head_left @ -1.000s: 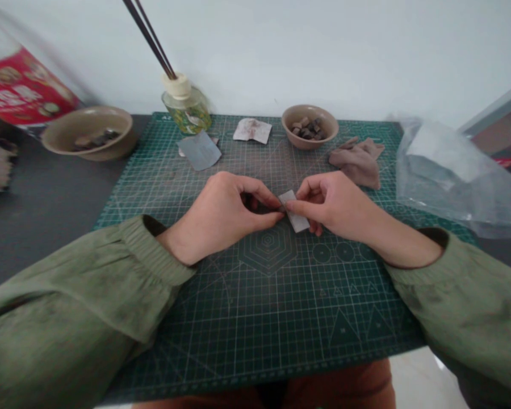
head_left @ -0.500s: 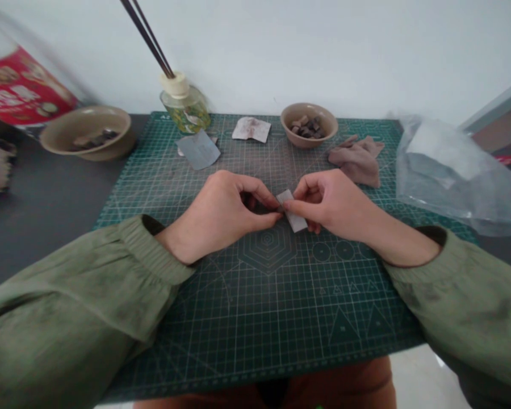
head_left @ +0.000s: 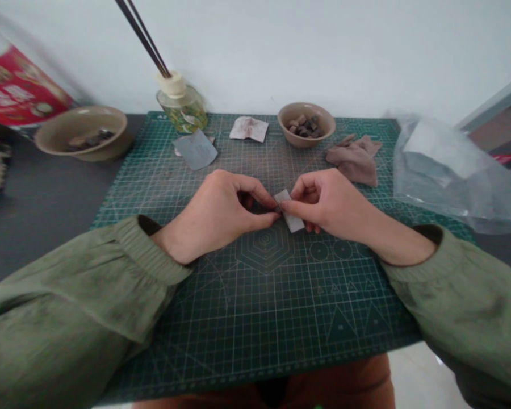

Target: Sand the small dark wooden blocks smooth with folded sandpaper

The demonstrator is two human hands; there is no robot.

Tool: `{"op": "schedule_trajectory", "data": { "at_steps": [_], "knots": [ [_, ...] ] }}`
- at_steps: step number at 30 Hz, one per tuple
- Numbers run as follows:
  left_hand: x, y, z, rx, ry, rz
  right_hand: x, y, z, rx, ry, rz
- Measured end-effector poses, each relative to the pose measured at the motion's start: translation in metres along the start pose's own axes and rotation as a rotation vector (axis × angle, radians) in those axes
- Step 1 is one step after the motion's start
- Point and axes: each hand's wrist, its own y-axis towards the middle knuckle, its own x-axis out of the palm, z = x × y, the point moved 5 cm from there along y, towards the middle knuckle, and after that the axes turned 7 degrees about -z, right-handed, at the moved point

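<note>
While inward-angled, left hand (head_left: 223, 207) near right hand (head_left: 330, 199).

Between the right fingers (head_left: 301, 211), the pale strip (head_left: 296, 225) looks like matt paper, above a dull, plastic-looking mat (head_left: 255, 341). Beyond the fingers stand a smooth, ceramic-looking bowl (head_left: 306, 142) and, farther left, a glass-looking bottle (head_left: 183, 112); to their right lie matt, rumpled cloth (head_left: 360, 165) and a shiny, clear plastic bag (head_left: 455, 184).

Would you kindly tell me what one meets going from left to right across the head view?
Leftmost brown bowl, reed diffuser, creased white paper, pale grey strip in the right hand, crumpled brown cloth, clear plastic bag.
</note>
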Motion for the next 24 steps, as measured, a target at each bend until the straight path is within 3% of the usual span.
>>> {"op": "schedule_trajectory", "data": {
  "at_steps": [24],
  "knots": [
    [0.0007, 0.0004, -0.0027, -0.020, -0.002, 0.000, -0.0003, -0.0018, -0.0043, 0.006, -0.071, 0.002]
  ]
}}
